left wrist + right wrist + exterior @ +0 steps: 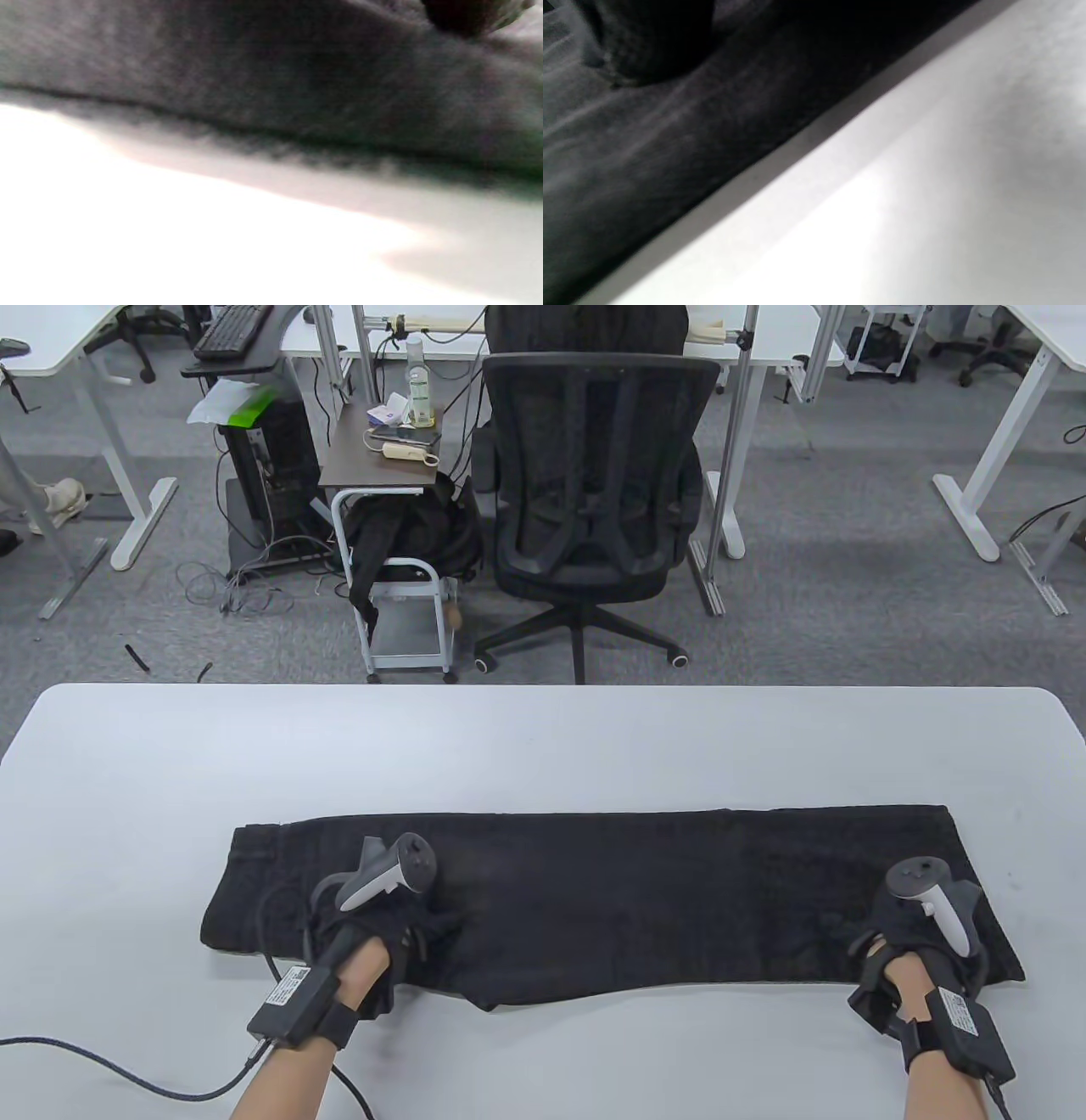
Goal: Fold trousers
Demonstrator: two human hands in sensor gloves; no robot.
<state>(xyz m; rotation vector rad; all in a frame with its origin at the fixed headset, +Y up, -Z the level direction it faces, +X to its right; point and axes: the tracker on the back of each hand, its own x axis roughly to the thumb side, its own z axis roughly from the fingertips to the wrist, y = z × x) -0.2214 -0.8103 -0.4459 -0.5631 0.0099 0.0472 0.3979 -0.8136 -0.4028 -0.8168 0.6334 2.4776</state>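
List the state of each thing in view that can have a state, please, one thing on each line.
trousers: flat on the table, laid lengthwise as a long strip, legs together.
left hand: rests on the trousers near their left end.
right hand: rests on the trousers at their right end; grip hidden.
table: white, holds the trousers near its front edge.
chair: stands behind the table, nobody in it.

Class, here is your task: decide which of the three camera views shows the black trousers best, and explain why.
The table view: it shows the trousers whole, laid lengthwise across the white table, with the left hand and right hand on them near opposite ends. Both wrist views show only a blurred strip of dark fabric edge against the tabletop.
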